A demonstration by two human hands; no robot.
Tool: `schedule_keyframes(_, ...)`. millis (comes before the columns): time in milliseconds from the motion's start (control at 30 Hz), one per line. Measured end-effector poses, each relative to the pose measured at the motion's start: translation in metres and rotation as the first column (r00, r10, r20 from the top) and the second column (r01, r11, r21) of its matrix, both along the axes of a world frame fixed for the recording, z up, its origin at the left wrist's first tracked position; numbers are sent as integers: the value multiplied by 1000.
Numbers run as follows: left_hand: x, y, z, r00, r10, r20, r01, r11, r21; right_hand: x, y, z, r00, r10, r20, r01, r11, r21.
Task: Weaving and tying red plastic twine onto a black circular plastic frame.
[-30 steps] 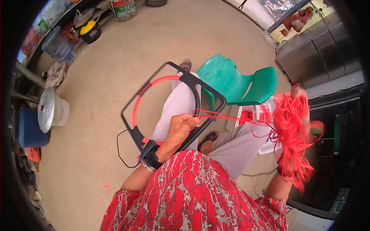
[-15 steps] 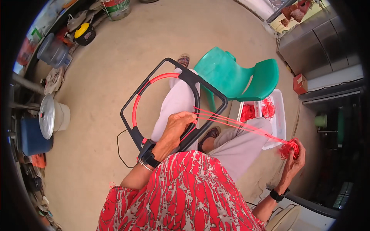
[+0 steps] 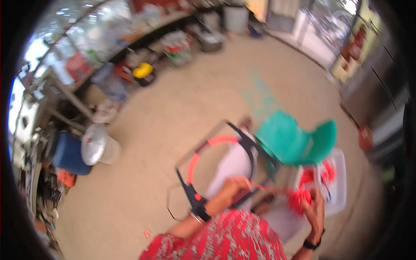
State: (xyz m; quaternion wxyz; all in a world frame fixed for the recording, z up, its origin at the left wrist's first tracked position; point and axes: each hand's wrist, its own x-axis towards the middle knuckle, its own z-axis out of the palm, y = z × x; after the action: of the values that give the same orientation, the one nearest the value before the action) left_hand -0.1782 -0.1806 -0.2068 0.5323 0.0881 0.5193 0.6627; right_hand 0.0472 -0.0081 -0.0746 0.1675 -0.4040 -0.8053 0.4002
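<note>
A: Sitting at the frame (image 3: pixel 216 169), what does the person hold?

B: The left hand (image 3: pixel 232 190) rests on the frame's near edge, fingers curled on the red string (image 3: pixel 271 189). The right hand (image 3: pixel 313 209), to the right of the frame, is closed around a bunch of red yarn (image 3: pixel 299 199). The string runs from the frame across to that bunch.

A: Is there room around the frame?

B: Yes. Left of the frame and beyond it lies wide tan floor (image 3: pixel 173 112). Right beside the frame stands a green chair (image 3: pixel 294 141), and past that a clear box (image 3: pixel 338 182) with red things inside.

A: What else is far from the frame?

B: A blue barrel (image 3: pixel 69 154) and a silver lid (image 3: pixel 95 145) far left, by messy shelves (image 3: pixel 86 56).

A: What is hard to see?

B: Everything is blurry. The frame's bottom hides behind the red patterned shirt (image 3: pixel 225 238).
</note>
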Motion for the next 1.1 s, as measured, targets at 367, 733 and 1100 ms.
schedule_keyframes(367,-6,-2,2,974,-77,213,72,997,31,-39,8,58,905,425,39,-426,905,23)
schedule_keyframes(733,12,13,-7,999,-40,-12,39,997,-65,-53,13,79,924,383,11,-383,924,-2)
schedule_keyframes(1100,21,14,13,717,-93,-691,-110,963,-244,-161,-6,-33,602,453,658,-799,359,483)
